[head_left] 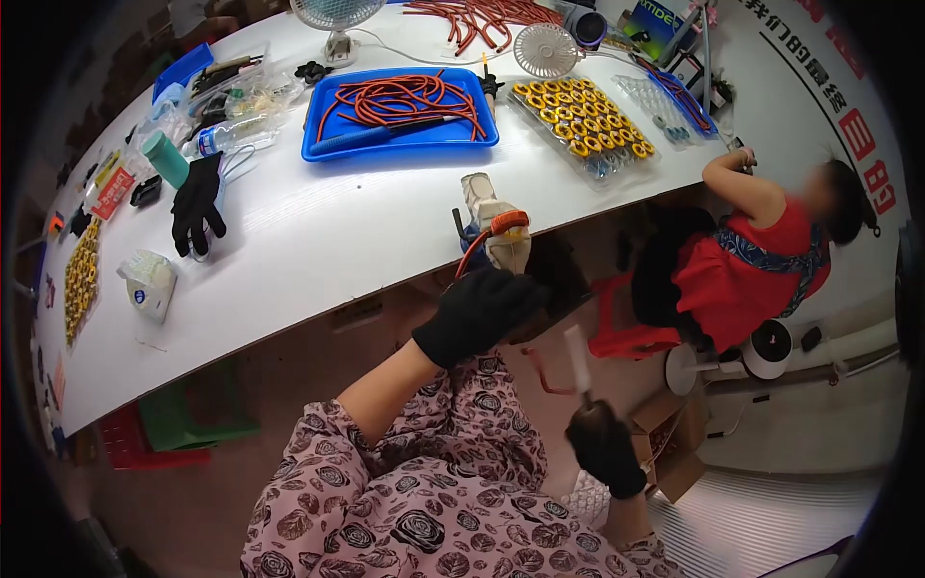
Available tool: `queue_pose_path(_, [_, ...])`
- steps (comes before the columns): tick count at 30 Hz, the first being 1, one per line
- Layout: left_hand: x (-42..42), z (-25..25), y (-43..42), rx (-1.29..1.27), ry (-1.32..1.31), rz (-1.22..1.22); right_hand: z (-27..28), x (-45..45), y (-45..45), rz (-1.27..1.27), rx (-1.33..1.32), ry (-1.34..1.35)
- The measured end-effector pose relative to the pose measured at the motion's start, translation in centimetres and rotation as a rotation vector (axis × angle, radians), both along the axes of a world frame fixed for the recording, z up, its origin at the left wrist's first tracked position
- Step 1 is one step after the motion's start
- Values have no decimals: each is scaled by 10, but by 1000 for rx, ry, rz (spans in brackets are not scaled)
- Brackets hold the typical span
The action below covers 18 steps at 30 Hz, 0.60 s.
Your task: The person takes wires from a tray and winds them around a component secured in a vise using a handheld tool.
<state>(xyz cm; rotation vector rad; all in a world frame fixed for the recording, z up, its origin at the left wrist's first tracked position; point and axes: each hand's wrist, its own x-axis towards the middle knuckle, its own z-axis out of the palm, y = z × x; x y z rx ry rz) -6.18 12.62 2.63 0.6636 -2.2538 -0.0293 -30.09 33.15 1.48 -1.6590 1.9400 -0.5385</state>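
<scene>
My left hand (482, 310), in a black glove, is closed just below a pale clamp-like fixture (503, 236) at the table's edge. What its fingers hold is hidden. An orange-red cable (505, 223) bends over the fixture, and its lower part runs down to the glove. Lower right, my right hand (605, 451), also gloved in black, is closed around the dark handle of a tool (578, 358). The tool's long white upper part points up and is blurred. A gap separates the two hands.
On the white table (299, 231) are a blue tray (318, 144) of red cables, yellow rings (588, 116), fans, a bottle (231, 133), a black glove (199, 202) and a tissue pack (149, 284). A seated person in red (732, 279) is at right, near a cardboard box (679, 472).
</scene>
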Motion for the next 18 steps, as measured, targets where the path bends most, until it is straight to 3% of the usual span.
queue_pose_path(1, [0,-2,3,20,-45,-37,-29,-12,7,-338,31,-19])
queue_pose_path(4, [16,11,0,-88,49,23,20,15,-30,-363,-7,-217])
queue_pose_path(6, [44,45,-17,-18,231,81,50,32,-61,-388,-39,-420])
queue_pose_path(7, [45,43,-34,47,477,225,53,34,-71,-388,-38,-417])
queue_pose_path(8, [48,36,-58,325,889,144,55,35,-80,-235,108,-385])
queue_pose_path(9, [48,52,-71,396,956,110,58,37,-90,-81,252,-352])
queue_pose_path(10, [48,43,-94,568,1109,-57,66,42,-101,-127,438,-476])
queue_pose_path(11, [44,34,-117,666,1130,-148,66,44,-110,-127,440,-474])
queue_pose_path(13, [37,18,-151,887,1105,-143,65,49,-128,-140,545,-755])
queue_pose_path(15, [24,-4,-166,1017,1199,-451,62,56,-146,-118,545,-788])
queue_pose_path(16, [15,-6,-169,1120,1111,-257,61,60,-155,-95,544,-823])
queue_pose_path(18, [6,-12,-170,1197,1137,-268,67,69,-176,-69,514,-858])
